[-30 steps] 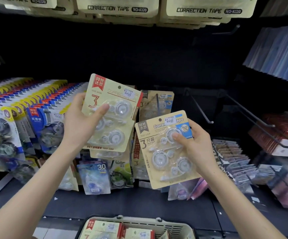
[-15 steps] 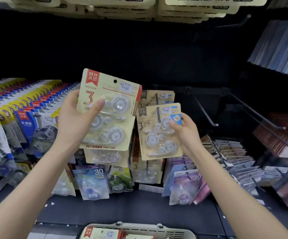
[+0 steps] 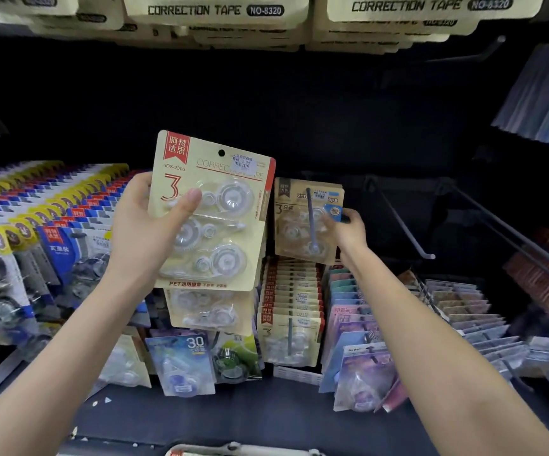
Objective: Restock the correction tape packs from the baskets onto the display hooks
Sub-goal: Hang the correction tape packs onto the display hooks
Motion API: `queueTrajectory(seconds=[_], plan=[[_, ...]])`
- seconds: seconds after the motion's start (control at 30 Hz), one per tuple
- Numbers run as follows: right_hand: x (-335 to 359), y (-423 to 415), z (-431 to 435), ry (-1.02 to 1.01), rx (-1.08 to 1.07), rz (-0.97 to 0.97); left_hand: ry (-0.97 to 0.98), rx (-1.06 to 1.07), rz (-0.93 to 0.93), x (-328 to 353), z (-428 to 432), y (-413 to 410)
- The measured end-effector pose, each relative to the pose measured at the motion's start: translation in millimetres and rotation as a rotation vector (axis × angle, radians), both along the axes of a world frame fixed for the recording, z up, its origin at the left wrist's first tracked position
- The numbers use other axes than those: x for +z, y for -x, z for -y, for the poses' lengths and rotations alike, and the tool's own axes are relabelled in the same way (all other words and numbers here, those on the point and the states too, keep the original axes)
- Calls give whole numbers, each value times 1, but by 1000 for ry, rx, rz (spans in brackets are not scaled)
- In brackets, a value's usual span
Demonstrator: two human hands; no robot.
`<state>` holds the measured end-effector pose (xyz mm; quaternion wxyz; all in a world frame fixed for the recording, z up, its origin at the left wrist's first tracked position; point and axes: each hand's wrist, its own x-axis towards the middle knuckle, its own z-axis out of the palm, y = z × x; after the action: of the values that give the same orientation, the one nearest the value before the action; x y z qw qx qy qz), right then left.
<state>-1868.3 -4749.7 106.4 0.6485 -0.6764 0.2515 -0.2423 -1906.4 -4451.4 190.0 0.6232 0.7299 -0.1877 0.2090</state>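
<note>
Here, the left hand (image 3: 141,232) grips a cream-yellow card blister pack of three clear-cased correction tapes (image 3: 220,225). The thumb lies across its front and the fingers are hidden behind. The pack is held upright, with its small round hang hole (image 3: 221,153) at 12 o'clock.

At 3 o'clock of that cream pack, just beside it, the right hand (image 3: 348,230) pinches the blue-cornered right edge of a tan card pack of the same kind (image 3: 294,225). A thin grey wire hook (image 3: 311,218) crosses the front of the tan pack, from near its top edge to a tip at its lower middle. So the tan pack seems already threaded on it, though the shelf is too dim to be sure.

The hook's long axis comes out of the dark back panel toward the person, so any pack has to travel along it, away from the body. The right hand is the nearer one, touching the tan pack at 3 o'clock of the rod. I judge it need only push that pack back along the wire.

The cream pack's hang hole sits at about 10 o'clock of the hook tip, above and apart from it. It would have to come across to 3 o'clock and down — hole squared to the tip — before it could go on.

Two bare dark wire hooks (image 3: 401,222) stand further round at 3 o'clock. The rim of a pale plastic basket (image 3: 233,449) shows at 6 o'clock, at the bottom edge.
</note>
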Motion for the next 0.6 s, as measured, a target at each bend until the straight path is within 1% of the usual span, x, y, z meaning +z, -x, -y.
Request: queueTrajectory(seconds=[0.07,0.1,0.17,0.23,0.3,0.33,0.43,0.5,0.6], plan=[[2,16,1,100,-42,-72,10,-4,0,1,-2,2],[6,28,-1,140,-68,-63,15,-7,-2,1,-3,4],[19,60,-13,206,-119,52,40,-30,-13,1,-5,9],[38,98,-34,278,-129,236,74,-66,-30,-1,-5,16],[59,133,-57,322,-52,390,112,-122,-48,-3,-3,26],[70,148,-68,328,24,431,136,-155,-59,-4,0,32],[86,173,-95,271,305,451,167,-240,-79,-10,14,57],[83,178,-102,226,395,468,107,-270,-78,-19,25,73],[71,183,-94,126,420,450,-36,-296,-143,-37,29,85]])
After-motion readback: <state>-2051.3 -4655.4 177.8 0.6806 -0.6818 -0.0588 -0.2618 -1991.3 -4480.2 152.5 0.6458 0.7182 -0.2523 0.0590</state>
